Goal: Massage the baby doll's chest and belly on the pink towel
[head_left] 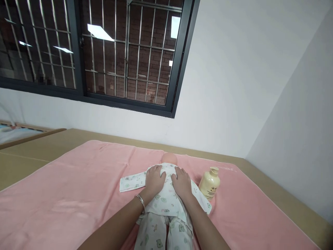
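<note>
A baby doll (169, 158) lies on a pink blanket, its head toward the wall. It is dressed in a white patterned top (166, 201) and matching trousers (153, 231). One sleeve (132, 181) stretches flat out to the left; the other slants down to the right. My left hand (155, 178), with a silver bangle at the wrist, lies flat on the left side of the doll's chest. Resting on the right side of the chest is my right hand (181, 181), fingers also extended. Neither hand grips anything. Close to the right sleeve stands a pale yellow pump bottle (210, 182).
The pink blanket (85, 180) covers most of a tan padded surface (23, 170). Behind it rises a white wall (221, 86) with a dark-framed barred window (125, 52). At far left is a wooden-edged bed or crib (23, 130) with pale bedding.
</note>
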{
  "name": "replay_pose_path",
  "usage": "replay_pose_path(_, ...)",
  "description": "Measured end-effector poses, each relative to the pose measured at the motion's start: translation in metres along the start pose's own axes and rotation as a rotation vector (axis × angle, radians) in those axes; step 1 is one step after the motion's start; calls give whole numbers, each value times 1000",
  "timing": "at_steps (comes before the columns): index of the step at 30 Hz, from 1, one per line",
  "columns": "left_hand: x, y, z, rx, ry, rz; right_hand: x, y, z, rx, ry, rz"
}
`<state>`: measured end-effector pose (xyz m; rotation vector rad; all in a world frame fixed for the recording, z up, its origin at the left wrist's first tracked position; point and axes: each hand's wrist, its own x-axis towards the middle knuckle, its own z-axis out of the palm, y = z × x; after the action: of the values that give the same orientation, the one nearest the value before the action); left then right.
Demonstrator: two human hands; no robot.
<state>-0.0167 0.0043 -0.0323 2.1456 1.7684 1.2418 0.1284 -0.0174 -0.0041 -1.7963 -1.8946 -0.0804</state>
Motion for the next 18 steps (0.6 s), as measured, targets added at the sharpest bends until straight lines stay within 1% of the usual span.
replay_pose_path(2,0,-3,1,-53,9,44,-1,2,0,51,15,-69)
replay_pose_path(4,-2,-5,2,-113,38,68,-5,2,0,97,67,-111)
replay_pose_path(6,-4,-7,3,-148,83,53,-11,2,1,115,136,-84)
replay_pose_path(8,-6,-8,3,-151,116,19,-14,2,2,99,177,-17)
replay_pose_path(10,-5,-8,4,-140,113,5,-13,3,4,66,167,22)
replay_pose_path(14,-1,-7,4,-109,38,52,-4,5,5,37,74,-45)
replay_pose_path(18,0,-6,3,-110,13,46,-1,5,4,72,55,-65)
